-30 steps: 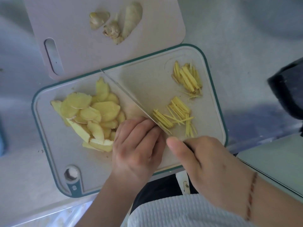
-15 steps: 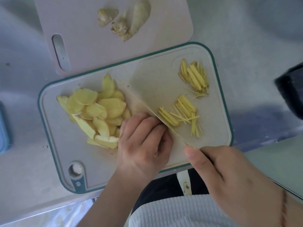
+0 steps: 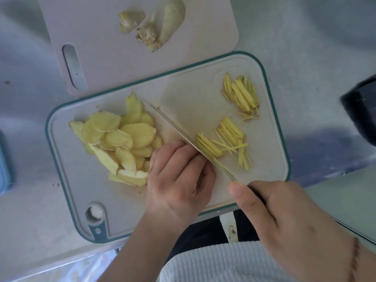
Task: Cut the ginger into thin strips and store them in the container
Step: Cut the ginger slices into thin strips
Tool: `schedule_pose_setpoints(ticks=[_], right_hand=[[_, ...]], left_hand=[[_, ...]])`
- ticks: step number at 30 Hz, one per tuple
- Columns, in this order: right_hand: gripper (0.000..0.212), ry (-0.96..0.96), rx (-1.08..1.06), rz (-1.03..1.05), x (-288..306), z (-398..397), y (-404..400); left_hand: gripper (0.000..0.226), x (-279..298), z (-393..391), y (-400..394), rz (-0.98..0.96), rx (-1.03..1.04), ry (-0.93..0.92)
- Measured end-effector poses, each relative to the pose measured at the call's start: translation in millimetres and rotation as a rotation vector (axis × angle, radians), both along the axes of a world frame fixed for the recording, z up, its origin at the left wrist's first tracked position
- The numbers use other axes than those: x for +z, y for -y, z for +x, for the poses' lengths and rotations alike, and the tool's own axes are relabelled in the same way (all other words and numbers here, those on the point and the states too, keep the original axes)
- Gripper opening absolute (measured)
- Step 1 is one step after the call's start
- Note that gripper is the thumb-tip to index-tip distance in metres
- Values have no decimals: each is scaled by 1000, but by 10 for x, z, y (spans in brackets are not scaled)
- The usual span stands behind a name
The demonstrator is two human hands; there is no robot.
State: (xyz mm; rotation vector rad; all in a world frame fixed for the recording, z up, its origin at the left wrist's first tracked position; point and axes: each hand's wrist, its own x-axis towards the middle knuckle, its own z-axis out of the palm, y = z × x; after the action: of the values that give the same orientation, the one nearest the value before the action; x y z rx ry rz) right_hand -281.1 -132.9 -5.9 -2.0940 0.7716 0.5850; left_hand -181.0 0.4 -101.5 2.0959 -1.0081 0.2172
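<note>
Holding a long silver kitchen knife (image 3: pixel 179 135) by its dark handle, the right hand (image 3: pixel 289 218) has its fingers curled tight around the handle and its thumb stretched along the top. The blade runs up and away from that grip, slanting across the pale cutting board with the teal rim (image 3: pixel 67 159). Just on the left of the blade, the left hand (image 3: pixel 179 180) sits with bent fingers pressed down on the board, knuckles touching the flat of the blade; whatever it holds is hidden under the fingers, so I cannot tell what it grips. Right beside the blade on the other side lies a little row of thin yellow ginger strips (image 3: pixel 209 147), with more strips just past it (image 3: pixel 234 139) and another heap far up from the grip near the board's corner (image 3: pixel 242 96). Left of the left hand rests a pile of flat yellow ginger slices (image 3: pixel 120 137). Far beyond the blade tip, a pale pink cutting board (image 3: pixel 105 37) carries knobbly brown ginger scraps (image 3: pixel 152 27).
</note>
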Motion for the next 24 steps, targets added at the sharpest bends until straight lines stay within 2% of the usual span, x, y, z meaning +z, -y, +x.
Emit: schedule_pose_setpoints(ticks=[13, 18, 21, 24], right_hand=[[74, -4, -23, -12, -59, 1, 1], [68, 68, -16, 25, -145, 441, -30], [68, 130, -54, 133, -183, 801, 31], [66, 174, -96, 335, 3, 757, 145]], left_hand=[[18, -6, 2, 5, 23, -14, 1], [10, -28, 16, -7, 23, -56, 16], [10, -42, 13, -5, 32, -88, 31], [9, -5, 8, -40, 79, -86, 57]])
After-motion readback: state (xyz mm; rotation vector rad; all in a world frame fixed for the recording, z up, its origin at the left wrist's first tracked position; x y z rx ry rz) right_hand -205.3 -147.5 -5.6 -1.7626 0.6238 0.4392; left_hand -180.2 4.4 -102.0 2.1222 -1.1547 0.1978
